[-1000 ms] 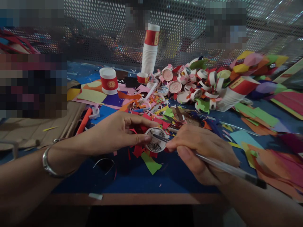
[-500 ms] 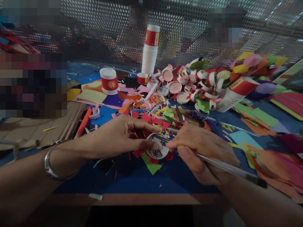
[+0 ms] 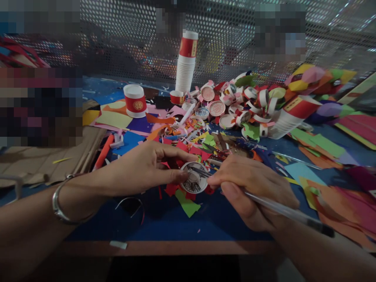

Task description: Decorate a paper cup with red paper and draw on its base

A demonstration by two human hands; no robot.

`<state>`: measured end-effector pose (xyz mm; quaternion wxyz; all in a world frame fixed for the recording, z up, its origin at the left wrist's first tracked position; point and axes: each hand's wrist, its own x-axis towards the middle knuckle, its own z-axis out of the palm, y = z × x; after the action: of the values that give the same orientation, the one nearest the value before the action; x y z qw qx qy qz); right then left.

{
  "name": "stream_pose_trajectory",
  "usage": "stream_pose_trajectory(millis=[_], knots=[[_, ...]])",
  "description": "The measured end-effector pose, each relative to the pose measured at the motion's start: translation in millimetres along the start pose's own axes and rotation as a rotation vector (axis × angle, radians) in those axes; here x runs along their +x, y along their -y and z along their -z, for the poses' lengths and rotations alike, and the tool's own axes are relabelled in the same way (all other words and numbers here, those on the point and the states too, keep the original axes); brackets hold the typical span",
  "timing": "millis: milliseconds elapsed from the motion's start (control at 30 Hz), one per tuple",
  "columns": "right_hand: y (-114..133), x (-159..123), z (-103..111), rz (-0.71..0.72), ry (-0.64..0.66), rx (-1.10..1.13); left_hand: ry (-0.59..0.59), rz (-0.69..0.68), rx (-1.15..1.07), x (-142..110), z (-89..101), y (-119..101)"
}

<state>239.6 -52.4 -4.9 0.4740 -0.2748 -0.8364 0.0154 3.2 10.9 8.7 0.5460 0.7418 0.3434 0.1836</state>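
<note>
A round white paper-cup base (image 3: 199, 185) with black pen lines around a middle circle lies near the table's front, with red paper about its rim. My left hand (image 3: 143, 168) grips it at the left, thumb on its face and forefinger along the far edge. In my right hand (image 3: 252, 192) is a clear-barrelled pen (image 3: 279, 209), its tip over the upper part of the base. The pen's dark cap end points toward my right wrist. Under the base, a green paper scrap (image 3: 188, 204) sticks out.
Paper scraps (image 3: 202, 137) cover the table beyond my hands. A cup stack (image 3: 185, 70), a red-and-white cup (image 3: 135, 101) and a pile of cut cup pieces (image 3: 217, 108) stand farther back. Cardboard (image 3: 73, 145) lies left, coloured paper (image 3: 337, 196) right. Perforated metal mesh (image 3: 123, 43) rises behind.
The cup base has shifted slightly away from me and its drawn lines sit differently. The pen tip has moved a little up and left across it. Both hands keep their grip.
</note>
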Motion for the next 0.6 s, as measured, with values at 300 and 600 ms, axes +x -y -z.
stream_pose_trajectory(millis=[300, 600], knots=[[1.2, -1.0, 0.6, -0.001, -0.002, 0.005, 0.004, 0.007, -0.001, 0.6, -2.6, 0.0], [1.3, -0.6, 0.4, -0.008, -0.005, 0.012, -0.002, 0.008, 0.0, -0.1, -1.7, 2.1]])
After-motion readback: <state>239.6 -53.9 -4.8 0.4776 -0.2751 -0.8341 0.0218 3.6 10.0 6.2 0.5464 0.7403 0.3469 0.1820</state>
